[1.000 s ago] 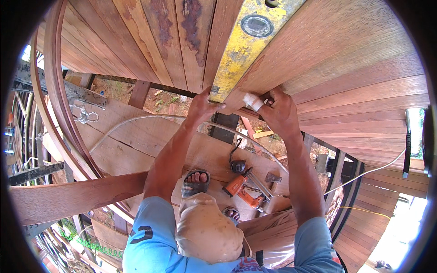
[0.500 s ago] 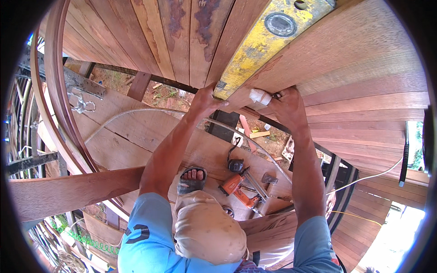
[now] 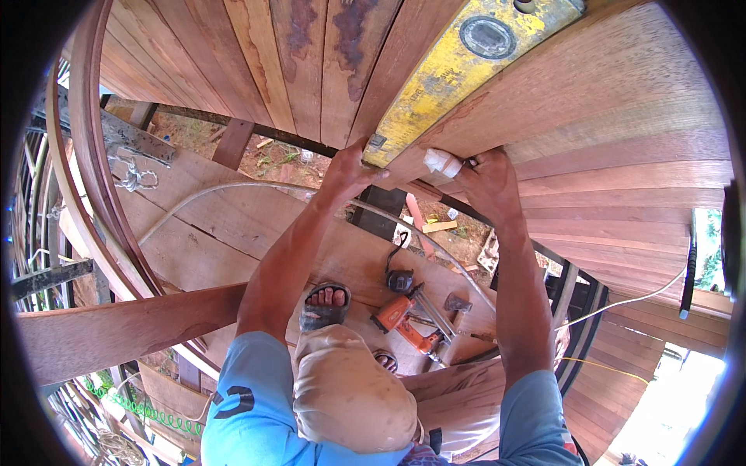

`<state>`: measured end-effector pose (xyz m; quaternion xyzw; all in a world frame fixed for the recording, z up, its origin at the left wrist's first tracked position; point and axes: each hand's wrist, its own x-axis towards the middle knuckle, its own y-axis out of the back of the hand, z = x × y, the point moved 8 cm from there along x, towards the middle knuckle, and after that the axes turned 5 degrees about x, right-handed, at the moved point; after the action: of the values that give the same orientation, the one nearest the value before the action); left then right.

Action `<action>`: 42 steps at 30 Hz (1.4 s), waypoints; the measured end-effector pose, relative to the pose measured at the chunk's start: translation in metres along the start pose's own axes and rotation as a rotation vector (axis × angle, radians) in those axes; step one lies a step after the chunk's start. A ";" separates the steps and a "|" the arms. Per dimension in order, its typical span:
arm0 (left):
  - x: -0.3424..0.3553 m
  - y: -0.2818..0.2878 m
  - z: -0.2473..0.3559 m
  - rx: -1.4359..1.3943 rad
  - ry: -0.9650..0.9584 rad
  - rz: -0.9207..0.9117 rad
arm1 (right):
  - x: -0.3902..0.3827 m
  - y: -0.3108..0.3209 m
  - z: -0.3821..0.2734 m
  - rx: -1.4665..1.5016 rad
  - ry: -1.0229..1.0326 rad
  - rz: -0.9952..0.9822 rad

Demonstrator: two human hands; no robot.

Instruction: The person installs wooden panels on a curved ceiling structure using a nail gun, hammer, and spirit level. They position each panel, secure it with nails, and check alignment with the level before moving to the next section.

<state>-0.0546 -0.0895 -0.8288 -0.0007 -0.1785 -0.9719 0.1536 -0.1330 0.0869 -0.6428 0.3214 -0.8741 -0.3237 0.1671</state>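
A worn yellow spirit level (image 3: 435,89) lies slantwise along the wooden wall boards, its round vial near the upper end. My left hand (image 3: 347,175) is closed around its lower end, at the boards' bottom edge. To the right, my right hand (image 3: 491,186) grips the lower edge of a wide wooden plank (image 3: 536,101) beside the level. One digit of that hand has a white wrapping (image 3: 443,163) and rests against the plank's face. The fingers behind the plank are hidden.
On the plank platform (image 3: 210,206) below lie an orange nail gun (image 3: 408,322) and a black tape measure (image 3: 400,279), near my sandalled foot (image 3: 325,303). A pale hose (image 3: 272,185) curves across. Long curved wood strips (image 3: 97,171) and a loose board (image 3: 132,330) stand at left. Bare ground shows through gaps.
The view has shifted very slightly. Both hands keep their grips in nearly the same places, and the level leans along the boards as before.
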 end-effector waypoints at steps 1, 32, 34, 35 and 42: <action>0.000 0.000 0.001 -0.015 -0.007 -0.001 | 0.000 0.000 0.001 0.012 0.014 0.003; -0.002 0.001 0.002 -0.007 -0.019 0.033 | 0.004 -0.004 0.001 -0.016 0.064 -0.034; -0.002 0.001 0.002 -0.033 -0.039 0.051 | 0.005 -0.005 -0.001 0.008 0.080 -0.039; -0.002 0.000 0.001 -0.046 -0.038 0.046 | 0.005 -0.005 -0.002 0.015 0.085 -0.041; -0.002 0.001 0.003 -0.011 -0.033 0.046 | 0.004 -0.004 0.000 0.058 0.063 -0.012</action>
<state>-0.0527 -0.0887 -0.8259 -0.0216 -0.1754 -0.9689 0.1732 -0.1340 0.0820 -0.6459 0.3414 -0.8753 -0.2892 0.1832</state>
